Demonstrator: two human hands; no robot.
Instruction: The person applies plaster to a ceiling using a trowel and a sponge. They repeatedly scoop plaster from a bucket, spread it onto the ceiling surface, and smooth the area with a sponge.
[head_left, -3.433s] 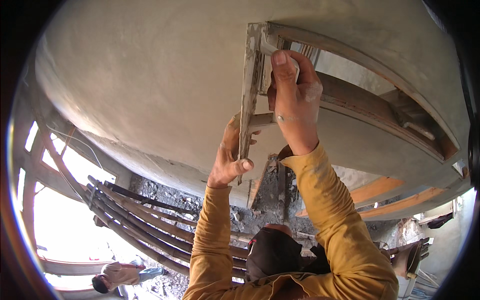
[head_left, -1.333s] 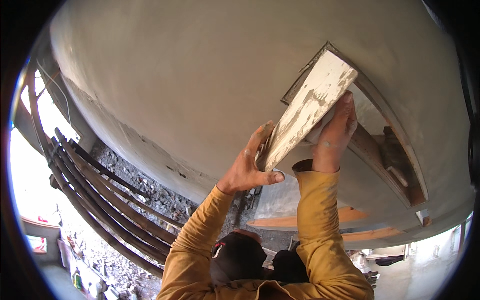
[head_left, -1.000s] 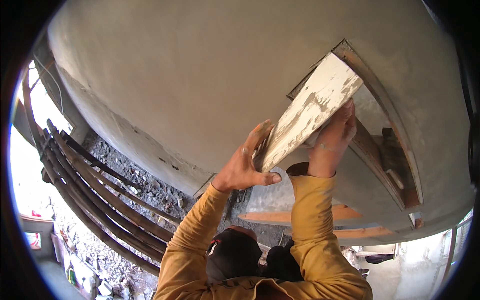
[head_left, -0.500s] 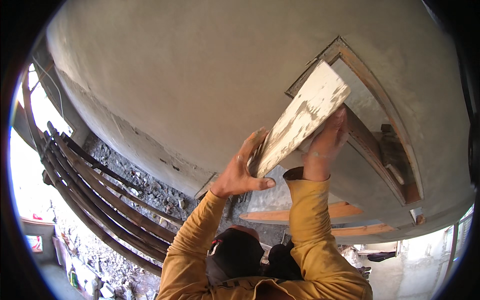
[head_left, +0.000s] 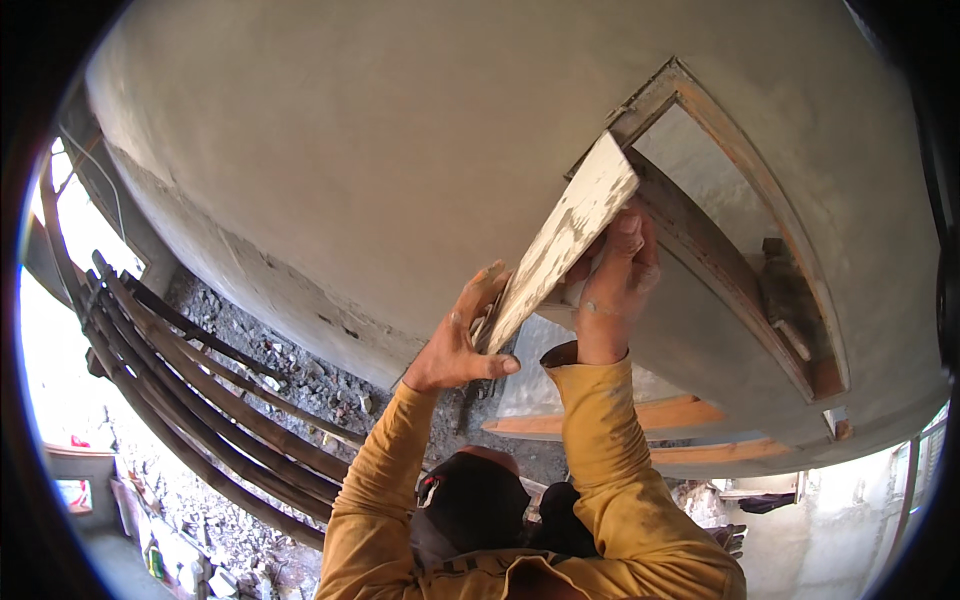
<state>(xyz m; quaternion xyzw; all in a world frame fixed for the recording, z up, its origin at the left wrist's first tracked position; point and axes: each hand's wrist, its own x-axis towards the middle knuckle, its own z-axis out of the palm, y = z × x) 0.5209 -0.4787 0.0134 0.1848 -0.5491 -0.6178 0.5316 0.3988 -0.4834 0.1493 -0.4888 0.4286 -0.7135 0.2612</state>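
A long plastering float (head_left: pixel 565 235), its pale flat face smeared with grey mortar, is held up in front of a plastered wall (head_left: pixel 400 150). It slants from lower left to upper right, tilted so its face looks narrow. My right hand (head_left: pixel 610 290) grips it from behind on the right, fingers partly hidden by the board. At its lower end my left hand (head_left: pixel 452 345) clasps the edge, thumb in front and fingers on the far side. The float's upper end overlaps the corner of a wooden window frame (head_left: pixel 735 150); whether they touch I cannot tell.
Bamboo poles (head_left: pixel 225 405) run along the left above rubble-strewn ground (head_left: pixel 310 375). More timber (head_left: pixel 650 412) crosses the wall opening low on the right. Beneath my arms appears the dark cap (head_left: pixel 470 505) of a head. A dark cloth (head_left: pixel 768 502) hangs at lower right.
Both hands have shifted left with the float. The board has turned, so its face shows narrower and more of the window frame is uncovered.
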